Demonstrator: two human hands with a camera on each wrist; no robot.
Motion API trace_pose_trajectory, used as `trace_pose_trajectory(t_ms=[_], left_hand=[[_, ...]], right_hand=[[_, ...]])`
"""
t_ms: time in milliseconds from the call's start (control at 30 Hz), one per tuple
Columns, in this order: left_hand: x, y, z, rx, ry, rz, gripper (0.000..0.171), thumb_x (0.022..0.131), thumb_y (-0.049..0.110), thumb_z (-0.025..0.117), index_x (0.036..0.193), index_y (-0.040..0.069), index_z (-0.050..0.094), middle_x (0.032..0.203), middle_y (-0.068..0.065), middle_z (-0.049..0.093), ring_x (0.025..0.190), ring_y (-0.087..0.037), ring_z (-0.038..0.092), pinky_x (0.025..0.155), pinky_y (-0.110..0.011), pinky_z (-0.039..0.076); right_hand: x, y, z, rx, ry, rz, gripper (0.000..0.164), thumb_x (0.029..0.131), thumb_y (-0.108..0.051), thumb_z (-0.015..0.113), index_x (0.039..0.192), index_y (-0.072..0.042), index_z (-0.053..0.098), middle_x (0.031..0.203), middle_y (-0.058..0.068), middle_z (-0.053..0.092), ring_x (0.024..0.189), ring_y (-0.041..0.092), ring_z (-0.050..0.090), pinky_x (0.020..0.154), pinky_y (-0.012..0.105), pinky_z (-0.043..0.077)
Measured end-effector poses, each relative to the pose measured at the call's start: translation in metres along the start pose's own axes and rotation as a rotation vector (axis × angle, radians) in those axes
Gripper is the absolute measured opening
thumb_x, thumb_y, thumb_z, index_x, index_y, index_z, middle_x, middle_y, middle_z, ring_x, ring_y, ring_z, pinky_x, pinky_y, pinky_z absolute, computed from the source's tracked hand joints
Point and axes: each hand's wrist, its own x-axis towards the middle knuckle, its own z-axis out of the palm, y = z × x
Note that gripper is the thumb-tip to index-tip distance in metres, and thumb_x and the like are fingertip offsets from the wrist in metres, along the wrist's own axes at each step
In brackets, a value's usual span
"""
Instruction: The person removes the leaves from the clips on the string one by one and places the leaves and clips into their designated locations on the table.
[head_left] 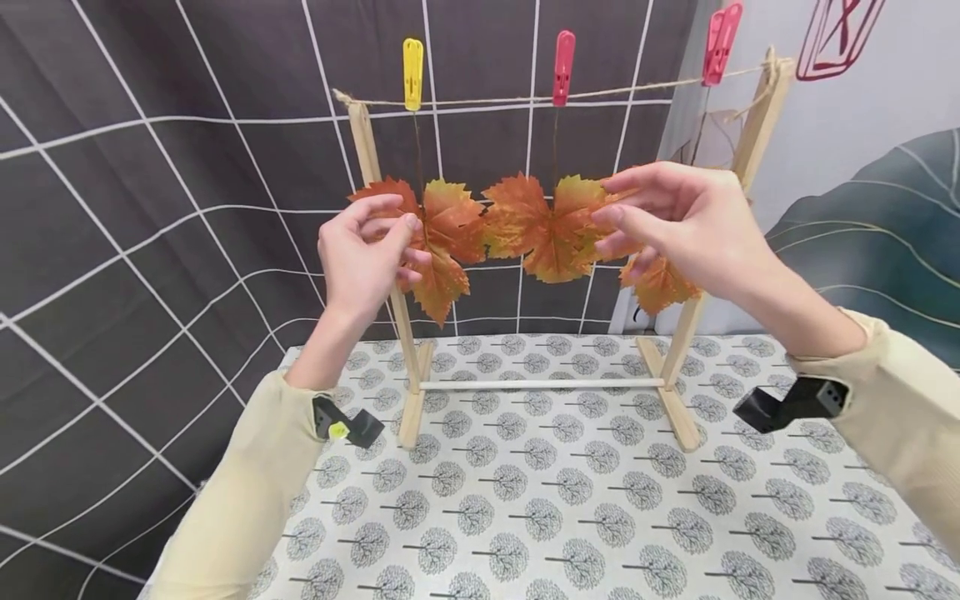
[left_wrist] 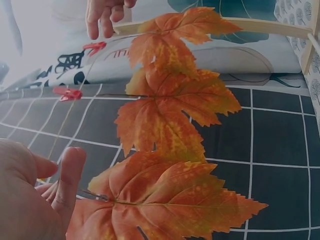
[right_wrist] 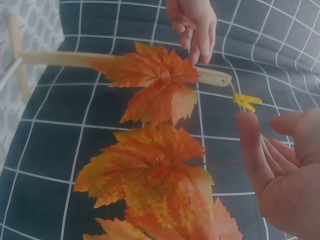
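Observation:
Three orange and yellow artificial maple leaves hang by thin stems from a twine line [head_left: 487, 101]. A yellow clothespin [head_left: 412, 73] holds the left leaf [head_left: 442, 279]; a pink one [head_left: 563, 67] holds the middle leaf [head_left: 551, 225], and another pink clothespin [head_left: 722, 43] the right leaf [head_left: 660, 285]. My left hand [head_left: 363, 254] is in front of the left leaf with fingers loosely bent, gripping nothing. In front of the right leaf, which it partly hides, my right hand [head_left: 693, 225] has thumb and fingers apart and holds nothing. Whether fingertips touch the leaves I cannot tell.
The twine runs between two wooden posts [head_left: 757, 125] joined low down by a white rod [head_left: 540, 384]. Their wooden feet stand on a tree-patterned cloth [head_left: 517, 517]. Behind hangs a dark grid-patterned curtain [head_left: 225, 217], with a pale patterned curtain [head_left: 847, 133] at right.

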Motion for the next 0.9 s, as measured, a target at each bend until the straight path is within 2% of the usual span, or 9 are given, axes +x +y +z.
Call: trace_pose_trajectory(t_ms=[300,433,733,900], left_hand=[[0.011,0.004,-0.001,-0.002,0.025,-0.019,0.026,0.089,0.0,0.072,0.113,-0.004,0.067,0.095,-0.023,0.072,0.053,-0.017,0.069,0.045,-0.027,0.055],[0.017,0.005,0.0,0.005,0.028,-0.034,0.024,0.089,0.003,0.073,0.112,-0.002,0.068,0.097,-0.022,0.072,0.054,-0.017,0.069,0.046,-0.027,0.055],[0.026,0.008,0.007,0.035,0.032,-0.056,0.025,0.09,0.006,0.073,0.114,0.001,0.068,0.1,-0.02,0.072,0.057,-0.017,0.07,0.048,-0.025,0.056],[0.031,0.01,0.012,0.06,0.042,-0.043,0.025,0.091,0.007,0.073,0.115,0.001,0.069,0.102,-0.019,0.072,0.059,-0.016,0.07,0.048,-0.025,0.056]], right_hand=[[0.013,-0.005,0.004,-0.042,0.002,-0.005,0.028,0.096,-0.013,0.069,0.121,-0.002,0.065,0.102,0.008,0.075,0.079,0.019,0.074,0.054,0.035,0.059],[0.02,-0.008,0.008,-0.013,-0.003,0.003,0.027,0.096,-0.012,0.068,0.121,-0.003,0.065,0.103,0.01,0.075,0.081,0.019,0.074,0.055,0.037,0.059],[0.036,-0.013,0.014,0.023,-0.004,0.022,0.026,0.096,-0.014,0.068,0.12,-0.004,0.065,0.103,0.012,0.074,0.08,0.02,0.074,0.054,0.034,0.059],[0.043,-0.017,0.017,0.059,0.003,0.053,0.027,0.095,-0.014,0.07,0.12,-0.004,0.065,0.101,0.01,0.075,0.081,0.021,0.074,0.055,0.034,0.059]])
